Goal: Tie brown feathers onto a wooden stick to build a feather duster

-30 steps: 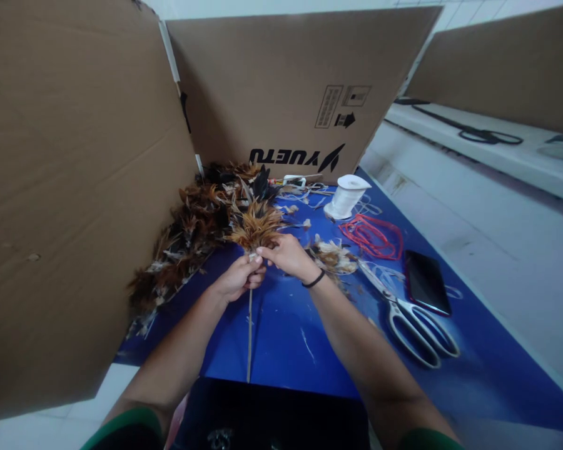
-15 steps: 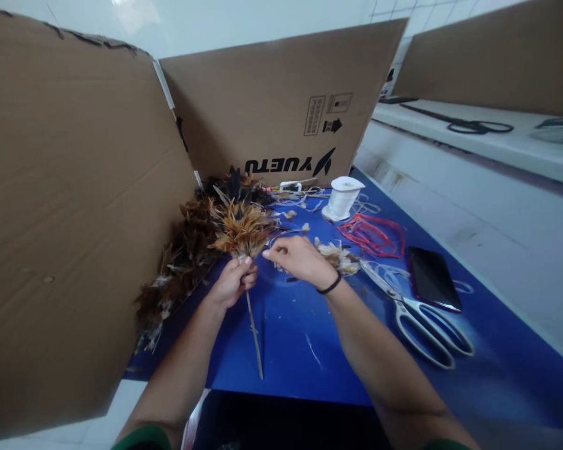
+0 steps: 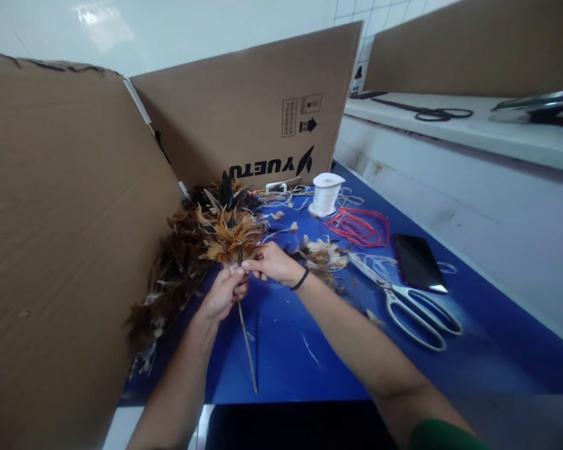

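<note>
A feather duster (image 3: 233,236) with brown and black feathers stands tilted over the blue table, its thin stick (image 3: 247,353) pointing down toward me. My left hand (image 3: 224,294) is closed around the stick just under the feathers. At the base of the feathers, my right hand (image 3: 276,264) pinches with thumb and fingers, right beside the left thumb. What lies between those right fingertips is too small to make out. To the right of that hand is a small heap of loose pale and brown feathers (image 3: 323,253).
More feathers (image 3: 162,287) are piled along the left cardboard wall (image 3: 65,237). On the blue table (image 3: 300,381) are a white spool (image 3: 326,195), a tangle of red string (image 3: 356,226), scissors (image 3: 408,306) and a phone (image 3: 420,262). Dark scissors (image 3: 431,114) rest on the ledge.
My right hand has moved left to the base of the feathers and now meets my left hand. The left hand still grips the stick. The camera view has shifted slightly.
</note>
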Demonstrator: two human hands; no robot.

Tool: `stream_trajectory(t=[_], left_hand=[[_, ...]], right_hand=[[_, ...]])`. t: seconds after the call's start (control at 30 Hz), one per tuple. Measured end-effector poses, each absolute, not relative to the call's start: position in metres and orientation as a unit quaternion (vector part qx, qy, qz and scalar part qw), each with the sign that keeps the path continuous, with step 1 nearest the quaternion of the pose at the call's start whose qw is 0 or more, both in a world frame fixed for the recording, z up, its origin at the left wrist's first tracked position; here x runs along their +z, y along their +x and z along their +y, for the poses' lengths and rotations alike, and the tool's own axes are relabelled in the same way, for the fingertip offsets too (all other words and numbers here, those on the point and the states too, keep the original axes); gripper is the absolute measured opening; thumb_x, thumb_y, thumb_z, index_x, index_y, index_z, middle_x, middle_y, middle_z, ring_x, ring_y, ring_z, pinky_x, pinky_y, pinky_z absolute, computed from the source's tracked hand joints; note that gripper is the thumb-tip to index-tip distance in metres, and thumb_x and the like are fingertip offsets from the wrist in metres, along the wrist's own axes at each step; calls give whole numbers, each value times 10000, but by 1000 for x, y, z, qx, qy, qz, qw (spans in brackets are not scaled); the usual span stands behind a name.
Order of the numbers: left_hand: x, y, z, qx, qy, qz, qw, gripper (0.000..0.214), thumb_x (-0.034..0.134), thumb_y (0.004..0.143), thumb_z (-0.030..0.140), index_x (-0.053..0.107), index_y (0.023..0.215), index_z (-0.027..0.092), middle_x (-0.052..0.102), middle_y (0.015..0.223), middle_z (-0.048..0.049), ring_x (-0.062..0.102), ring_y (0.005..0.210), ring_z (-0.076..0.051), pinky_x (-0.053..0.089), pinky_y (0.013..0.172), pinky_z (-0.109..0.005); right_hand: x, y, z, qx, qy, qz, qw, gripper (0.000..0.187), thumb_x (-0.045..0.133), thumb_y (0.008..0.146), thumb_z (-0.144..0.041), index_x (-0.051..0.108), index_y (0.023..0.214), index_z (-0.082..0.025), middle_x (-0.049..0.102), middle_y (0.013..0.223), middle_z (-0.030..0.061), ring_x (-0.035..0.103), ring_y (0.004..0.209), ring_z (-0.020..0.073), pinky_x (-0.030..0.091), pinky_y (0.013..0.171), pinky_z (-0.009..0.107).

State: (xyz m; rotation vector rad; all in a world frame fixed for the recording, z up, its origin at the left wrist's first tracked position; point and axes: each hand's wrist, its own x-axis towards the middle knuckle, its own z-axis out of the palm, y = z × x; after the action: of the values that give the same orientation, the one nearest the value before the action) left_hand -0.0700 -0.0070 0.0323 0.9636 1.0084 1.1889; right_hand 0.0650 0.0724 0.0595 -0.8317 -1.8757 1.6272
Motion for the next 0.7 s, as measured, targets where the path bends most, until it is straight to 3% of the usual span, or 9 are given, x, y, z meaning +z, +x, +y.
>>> stream_trajectory(t=[0.33,0.43,0.53,0.7], left_hand=[[30,-71,-6,472,434,506,577,347,581,777,463,530,738,122,293,564,67,197,417,-9,101,379,-153],[27,-69,-6,470,428,545,547,322,587,770,438,497,691,139,265,533,79,185,400,-14,101,379,-163],[21,-67,-5,483,423,568,515,358,621,743,455,413,657,176,281,516,79,208,391,-25,120,383,-177],[9,-71,-4,489,443,564,496,331,628,742,460,448,715,183,348,523,56,314,425,-68,197,413,-208]], right_hand=[[51,59,70,650,-279,-655,264,322,778,566,-375,582,654,-136,550,520,-37,492,436,74,431,394,191],[53,58,66,566,-325,-715,248,342,743,601,-447,610,665,-139,575,552,-19,519,498,92,436,468,209],[53,57,63,464,-359,-767,260,390,691,647,-517,667,789,-155,662,731,24,601,710,143,463,633,238],[48,53,62,419,-403,-762,285,520,643,673,-587,664,1005,-186,683,974,72,616,935,215,461,784,295]])
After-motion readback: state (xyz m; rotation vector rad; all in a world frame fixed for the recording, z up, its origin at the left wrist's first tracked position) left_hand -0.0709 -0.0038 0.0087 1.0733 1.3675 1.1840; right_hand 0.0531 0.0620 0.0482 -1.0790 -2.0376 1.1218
